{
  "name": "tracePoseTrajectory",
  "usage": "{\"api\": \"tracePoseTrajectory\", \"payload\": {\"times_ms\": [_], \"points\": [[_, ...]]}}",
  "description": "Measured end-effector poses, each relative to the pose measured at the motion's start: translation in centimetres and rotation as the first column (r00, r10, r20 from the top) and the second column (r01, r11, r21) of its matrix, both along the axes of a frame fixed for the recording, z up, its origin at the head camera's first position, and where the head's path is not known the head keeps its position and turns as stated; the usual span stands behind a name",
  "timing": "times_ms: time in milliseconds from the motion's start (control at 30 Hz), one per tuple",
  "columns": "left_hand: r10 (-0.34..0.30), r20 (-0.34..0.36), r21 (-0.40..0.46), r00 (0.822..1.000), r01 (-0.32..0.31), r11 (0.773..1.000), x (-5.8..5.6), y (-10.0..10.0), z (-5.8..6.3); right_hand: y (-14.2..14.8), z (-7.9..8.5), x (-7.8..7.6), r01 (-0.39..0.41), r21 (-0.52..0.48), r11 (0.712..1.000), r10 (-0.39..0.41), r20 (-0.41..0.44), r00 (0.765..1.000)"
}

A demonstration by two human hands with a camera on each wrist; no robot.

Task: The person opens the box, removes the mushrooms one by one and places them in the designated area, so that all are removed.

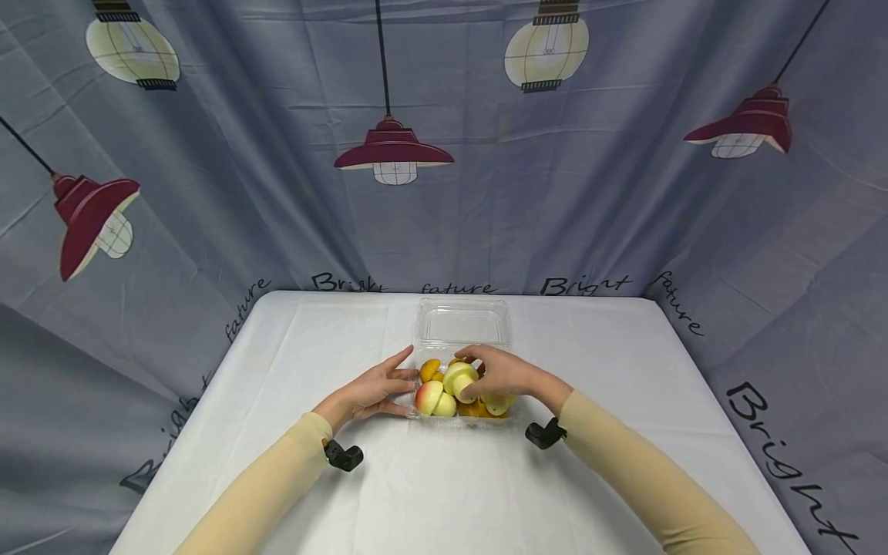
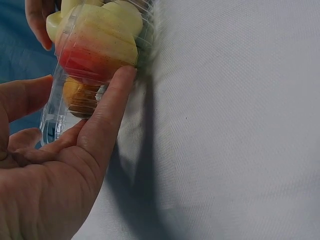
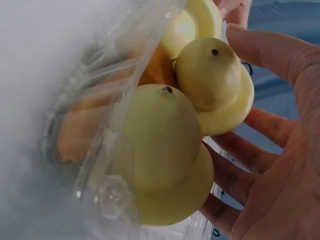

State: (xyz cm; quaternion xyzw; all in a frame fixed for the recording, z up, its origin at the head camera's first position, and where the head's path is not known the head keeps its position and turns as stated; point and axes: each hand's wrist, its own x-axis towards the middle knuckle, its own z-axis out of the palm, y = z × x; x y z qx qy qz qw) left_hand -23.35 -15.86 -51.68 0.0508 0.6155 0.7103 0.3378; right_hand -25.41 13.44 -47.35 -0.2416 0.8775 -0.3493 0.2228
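In the head view, the left hand (image 1: 378,389), fingers spread, steadies the clear clamshell box (image 1: 463,324) where the right hand (image 1: 512,374) grips a pale-yellow mushroom-shaped piece (image 1: 455,378); left-wrist, fingertips touch the wall beside red-and-yellow fruit (image 2: 95,47); right-wrist, thumb and fingers curve round the piece.

"Where does the head view sit?"
"High over the near side of the table (image 1: 444,493), facing forward and down toward the far edge; it stands back enough to take in both far corners."
"And the left wrist's?"
"Turned sideways, close behind the left hand (image 2: 65,172), facing the left edge of the clear container (image 2: 57,112)."
"The right wrist's?"
"Also sideways and close, looking past the right hand (image 3: 290,175) at the container's right edge."
"What do they share?"
"All three catch the container and at least part of both hands."
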Motion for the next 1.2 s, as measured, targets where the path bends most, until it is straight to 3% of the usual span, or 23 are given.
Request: {"api": "tracePoseTrajectory", "payload": {"times_ms": [867, 1200], "points": [[0.005, 0.009, 0.004, 1.000, -0.005, 1.000, 0.00, -0.02, -0.14, -0.58, -0.07, 0.32, 0.011, 0.084, 0.996, -0.006, -0.060, 0.998], [0.001, 0.000, 0.014, 1.000, -0.001, 1.000, -0.05, -0.06, -0.24, -0.38, -0.29, 0.42, 0.000, 0.026, 1.000, 0.002, -0.058, 0.998]]}}
